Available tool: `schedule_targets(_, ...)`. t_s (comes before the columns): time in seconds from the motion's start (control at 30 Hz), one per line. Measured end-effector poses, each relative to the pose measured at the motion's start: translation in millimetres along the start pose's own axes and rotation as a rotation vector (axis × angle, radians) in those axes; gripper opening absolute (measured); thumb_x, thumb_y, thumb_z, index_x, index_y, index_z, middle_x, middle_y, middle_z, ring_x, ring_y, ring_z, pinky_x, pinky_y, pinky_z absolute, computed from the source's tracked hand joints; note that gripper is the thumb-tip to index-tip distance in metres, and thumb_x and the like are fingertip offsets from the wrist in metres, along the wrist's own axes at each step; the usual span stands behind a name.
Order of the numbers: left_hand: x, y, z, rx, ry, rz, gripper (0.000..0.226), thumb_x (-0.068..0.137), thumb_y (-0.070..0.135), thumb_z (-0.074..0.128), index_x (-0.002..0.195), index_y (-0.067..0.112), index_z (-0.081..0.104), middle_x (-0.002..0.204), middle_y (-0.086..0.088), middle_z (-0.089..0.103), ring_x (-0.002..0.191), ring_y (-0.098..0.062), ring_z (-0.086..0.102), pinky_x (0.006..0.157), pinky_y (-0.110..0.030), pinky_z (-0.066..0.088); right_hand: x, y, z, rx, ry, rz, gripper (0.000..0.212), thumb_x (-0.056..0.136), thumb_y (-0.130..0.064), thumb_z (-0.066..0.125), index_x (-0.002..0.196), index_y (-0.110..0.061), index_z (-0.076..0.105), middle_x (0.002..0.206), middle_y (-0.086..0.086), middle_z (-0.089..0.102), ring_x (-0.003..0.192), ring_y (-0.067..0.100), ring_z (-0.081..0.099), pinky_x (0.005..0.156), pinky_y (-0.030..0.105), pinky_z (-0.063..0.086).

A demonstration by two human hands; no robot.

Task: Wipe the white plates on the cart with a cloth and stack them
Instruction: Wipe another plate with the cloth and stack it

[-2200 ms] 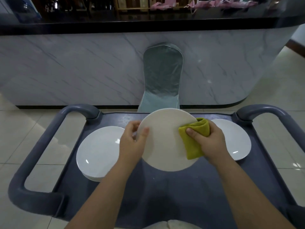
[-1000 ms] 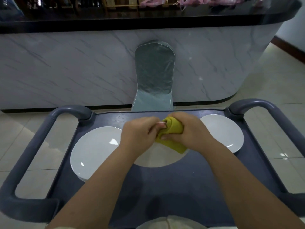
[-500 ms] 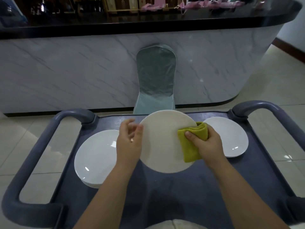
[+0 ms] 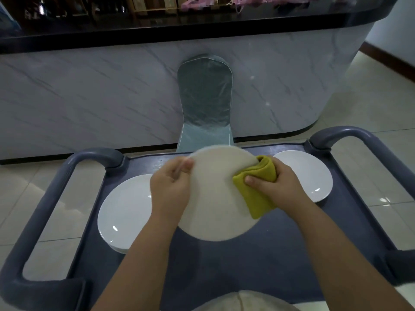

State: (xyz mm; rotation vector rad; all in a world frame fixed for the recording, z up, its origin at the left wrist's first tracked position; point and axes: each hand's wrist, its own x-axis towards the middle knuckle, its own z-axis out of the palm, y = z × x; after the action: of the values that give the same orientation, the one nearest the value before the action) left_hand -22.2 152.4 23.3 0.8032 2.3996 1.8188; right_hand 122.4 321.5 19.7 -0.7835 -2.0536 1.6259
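Above the cart (image 4: 247,261) the left hand (image 4: 169,189) grips the left rim of a tilted plate (image 4: 215,198), the right hand (image 4: 276,185) pinches a folded cloth (image 4: 256,194) over its right rim, and both hands partly hide a stack (image 4: 125,212) left of this plate and a dish (image 4: 312,173) right of it, with a chair (image 4: 204,102) behind it

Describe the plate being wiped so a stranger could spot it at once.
Find the dark blue cart, then look above its middle. The plate there is lifted and tilted, gripped by the left hand, while the right hand holds a yellow-green cloth on its rim; the other plates lie flat beside it.
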Motion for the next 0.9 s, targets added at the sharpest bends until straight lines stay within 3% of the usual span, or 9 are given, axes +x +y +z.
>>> schedule_targets(0.1, 2.1, -4.9, -5.6, 0.009, -0.006, 0.008, 0.017, 0.097, 0.031, 0.054, 0.087, 0.033, 0.068, 0.077, 0.017, 0.065, 0.073, 0.000, 0.057, 0.061, -0.009, 0.041, -3.0, 8.7, 0.4, -0.045, 0.020, -0.012, 0.042, 0.065, -0.033, 0.085, 0.096, -0.038, 0.058, 0.093, -0.016, 0.066, 0.084, -0.002, 0.060, 0.065, 0.013, 0.045)
schedule_targets(0.23, -8.1, -7.7, 9.2, 0.387, -0.224, 0.427, 0.024, 0.092, 0.043, 0.052, 0.089, 0.029, 0.071, 0.070, 0.010, 0.066, 0.066, -0.009, 0.057, 0.058, -0.019, 0.040, 1.5, -7.8, 14.7, -0.310, -0.142, -0.228, 0.039, 0.062, -0.047, 0.087, 0.091, -0.038, 0.061, 0.087, -0.018, 0.065, 0.084, 0.004, 0.060, 0.073, 0.024, 0.049)
schedule_targets(0.27, -11.0, -9.7, 11.9, 0.390, -0.222, 0.438, 0.024, 0.091, 0.044, 0.051, 0.088, 0.031, 0.071, 0.071, 0.011, 0.067, 0.066, -0.008, 0.059, 0.059, -0.020, 0.043, 3.1, -8.5, 16.9, -0.341, -0.146, -0.276, 0.039, 0.062, -0.048, 0.086, 0.091, -0.039, 0.062, 0.087, -0.018, 0.065, 0.084, 0.004, 0.060, 0.074, 0.024, 0.049)
schedule_targets(0.37, -10.3, -7.0, 4.4, -0.015, 0.003, 0.032, 0.015, 0.092, 0.032, 0.060, 0.080, 0.034, 0.069, 0.073, 0.021, 0.066, 0.070, 0.001, 0.059, 0.063, -0.012, 0.044, 2.8, -4.8, 7.8, -0.082, -0.004, -0.108, 0.039, 0.065, -0.034, 0.088, 0.094, -0.041, 0.062, 0.090, -0.019, 0.067, 0.085, -0.002, 0.061, 0.068, 0.012, 0.048)
schedule_targets(0.43, -6.0, -4.2, -3.4, -0.142, 0.082, -0.073, 0.022, 0.095, 0.025, 0.058, 0.079, 0.037, 0.065, 0.073, 0.025, 0.065, 0.069, 0.006, 0.057, 0.061, -0.008, 0.043, -1.1, 5.9, -0.1, 0.011, 0.038, -0.028, 0.041, 0.065, -0.029, 0.087, 0.095, -0.039, 0.061, 0.090, -0.017, 0.067, 0.084, -0.003, 0.062, 0.065, 0.011, 0.048)
schedule_targets(0.63, -9.1, -6.0, 8.4, 0.241, -0.263, 0.367, 0.014, 0.090, 0.039, 0.060, 0.088, 0.032, 0.072, 0.076, 0.014, 0.069, 0.071, -0.005, 0.063, 0.065, -0.022, 0.049, -0.3, -11.0, 10.5, -0.375, -0.154, -0.265, 0.041, 0.060, -0.053, 0.086, 0.090, -0.044, 0.059, 0.086, -0.020, 0.064, 0.084, 0.002, 0.060, 0.073, 0.024, 0.050)
schedule_targets(0.67, -9.5, -5.6, 8.5, 0.179, -0.216, 0.328, 0.010, 0.090, 0.034, 0.064, 0.086, 0.031, 0.073, 0.075, 0.015, 0.069, 0.070, -0.003, 0.063, 0.066, -0.021, 0.049, 1.8, -13.7, 9.7, -0.355, -0.125, -0.284, 0.042, 0.059, -0.054, 0.086, 0.091, -0.043, 0.060, 0.087, -0.020, 0.065, 0.084, 0.002, 0.060, 0.074, 0.023, 0.050)
schedule_targets(0.8, -15.7, -0.6, 12.6, -0.339, 0.272, -0.241, 0.020, 0.097, 0.026, 0.057, 0.081, 0.034, 0.065, 0.070, 0.025, 0.065, 0.066, 0.007, 0.056, 0.069, -0.016, 0.045, -2.1, -3.9, 6.9, 0.224, 0.167, -0.061, 0.046, 0.061, -0.036, 0.082, 0.102, -0.034, 0.062, 0.095, -0.016, 0.070, 0.087, -0.003, 0.064, 0.074, 0.018, 0.053)
schedule_targets(0.9, -36.8, -0.6, 36.1, -0.426, 0.391, -0.497, 0.018, 0.102, 0.036, 0.041, 0.093, 0.034, 0.057, 0.084, 0.023, 0.063, 0.079, 0.007, 0.058, 0.068, -0.012, 0.042, -11.9, 21.2, 33.7, 0.503, 0.310, 0.114, 0.045, 0.067, -0.029, 0.080, 0.107, -0.024, 0.062, 0.101, -0.007, 0.071, 0.092, 0.009, 0.068, 0.077, 0.027, 0.058)
